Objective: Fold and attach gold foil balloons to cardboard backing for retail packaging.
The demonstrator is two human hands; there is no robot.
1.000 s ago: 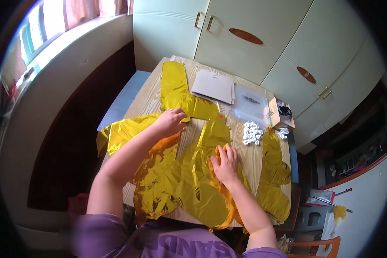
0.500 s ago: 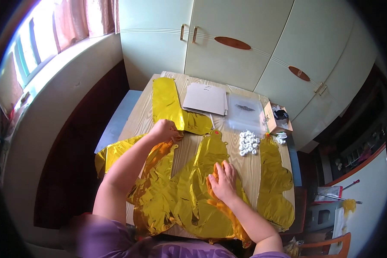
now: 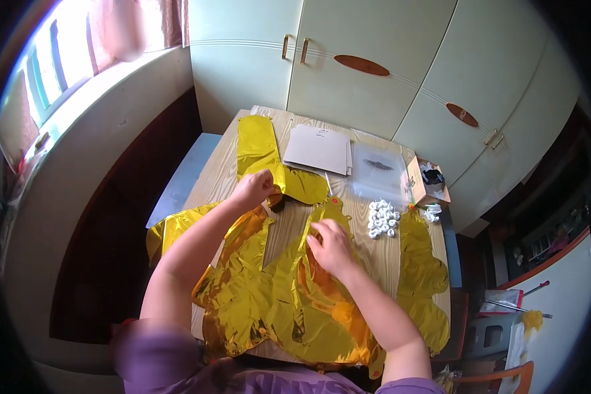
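Flat, uninflated gold foil balloons cover much of the table. The largest balloon spreads wrinkled in front of me, with a red spot on the tab at its far end. Over the near edge of an L-shaped foil balloon, my left hand is closed in a fist; what it holds, if anything, is hidden. My right hand is over the upper part of the large balloon, thumb and bent fingers apart. Another foil balloon lies along the table's right side.
A stack of grey-white cards and a clear plastic bag lie at the back. Beside them stand a small open box with something black inside and a cluster of white rolled pieces. Pale cabinets rise behind the wooden table.
My right hand has moved away from me, up the large balloon, and its fingers have lifted and bent. My left hand has risen slightly into a fist. The view has shifted a little.
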